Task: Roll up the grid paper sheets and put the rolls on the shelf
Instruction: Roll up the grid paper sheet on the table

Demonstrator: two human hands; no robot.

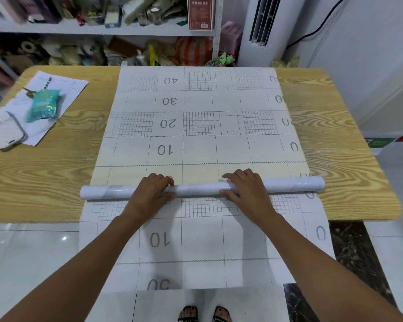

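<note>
A long sheet of grid paper printed with numbers lies along the wooden table and hangs over its near edge toward the floor. Across the sheet, near the table's front, lies a white roll of the paper, its ends sticking out left and right. My left hand and my right hand both lie over the roll's middle, fingers curled over its far side and thumbs on the near side. The shelf stands behind the table, crowded with items.
On the table's left lie a phone, a teal packet and printed papers. A white standing air conditioner is at the back right. My feet in sandals are on the tiled floor below.
</note>
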